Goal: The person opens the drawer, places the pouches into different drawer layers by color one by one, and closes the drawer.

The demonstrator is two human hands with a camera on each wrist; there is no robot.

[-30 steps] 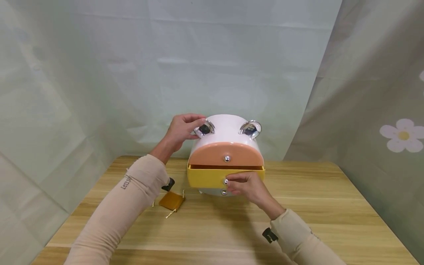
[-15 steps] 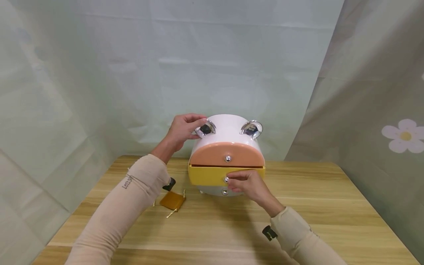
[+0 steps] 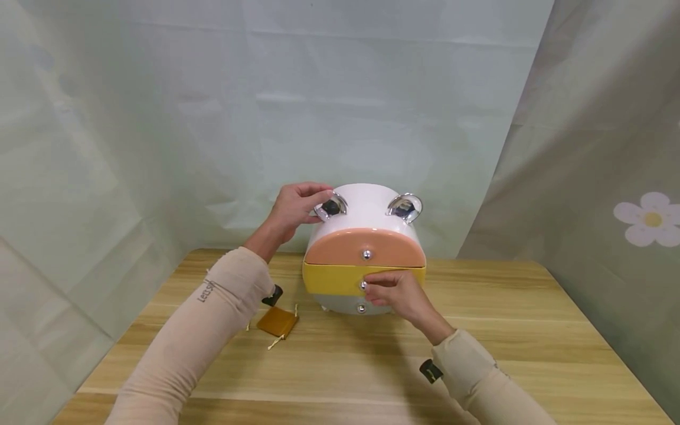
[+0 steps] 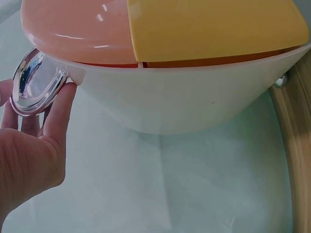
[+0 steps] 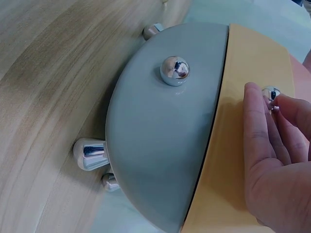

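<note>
Three drawers (image 3: 340, 281) (three knobs (image 3: 366, 254)), two hands (image 3: 395, 293)

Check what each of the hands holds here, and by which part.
Left hand grips the round box's chrome ear. Right hand pinches the silver knob of its yellow drawer.

Long beige sleeves (image 3: 202, 330) on both arms, small dark lettering near left cuff, black clip (image 3: 429, 370) at each wrist; bare left hand (image 3: 294, 208), bare right hand (image 3: 395, 293).
</note>
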